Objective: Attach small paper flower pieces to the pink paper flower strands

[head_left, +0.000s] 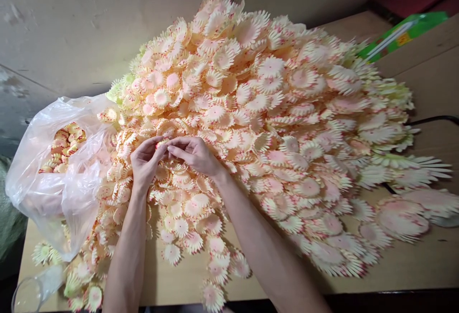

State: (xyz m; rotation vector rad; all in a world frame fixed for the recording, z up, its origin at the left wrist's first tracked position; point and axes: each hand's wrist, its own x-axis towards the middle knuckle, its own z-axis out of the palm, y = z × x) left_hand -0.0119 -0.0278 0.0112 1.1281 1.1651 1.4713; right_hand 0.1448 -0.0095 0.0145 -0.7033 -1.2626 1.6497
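Note:
My left hand [146,159] and my right hand [191,152] meet at the fingertips over the near left part of a large heap of petal discs [251,107]. The discs are cream and pale pink with fringed edges flecked in red. Pinched between the thumb and fingers of my left hand is a small petal piece [160,144], mostly covered by the fingers. My right thumb and fingers close on its other side, touching my left fingertips. Loose discs lie on the table [168,282] below my wrists.
A clear plastic bag [32,145] with small red-edged curled pieces [68,143] stands at the left. A clear cup [27,296] lies at the front left corner. Behind the heap rises a wall [89,26]. A green packet [412,33] and a cardboard box [430,59] stand at the right.

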